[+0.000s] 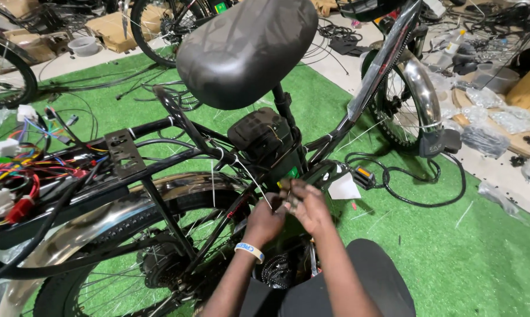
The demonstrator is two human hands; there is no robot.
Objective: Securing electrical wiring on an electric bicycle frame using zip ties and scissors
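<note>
Head view looks down on a white cable tie (258,186), a thin pale strip that runs up and left from the fingertips toward the black frame tube (241,170) of an electric bicycle. It sits at the junction below the battery box (262,136), under the big black saddle (247,50). Judging by the pinched fingers and the loose tail, the step in hand is cinching or threading that tie around the frame and a wire; the next move seems to call for a steady pull along the strip while the other hand braces the loop, with care not to trap the neighbouring cables.

Both forearms come up from the bottom edge and meet at the frame. Left hand (265,220), with a white and blue wristband (248,251), curls narrow, its fingertips closed near the lower end of the tie. Right hand (309,205) lies just beside it, fingers bunched tight around something small; what exactly it grips I cannot tell.

Further out, the chromed rear mudguard (100,226) arcs over the rear tyre, a tangle of coloured wires (18,170) spills at left, and green artificial turf (452,252) covers the floor.
</note>
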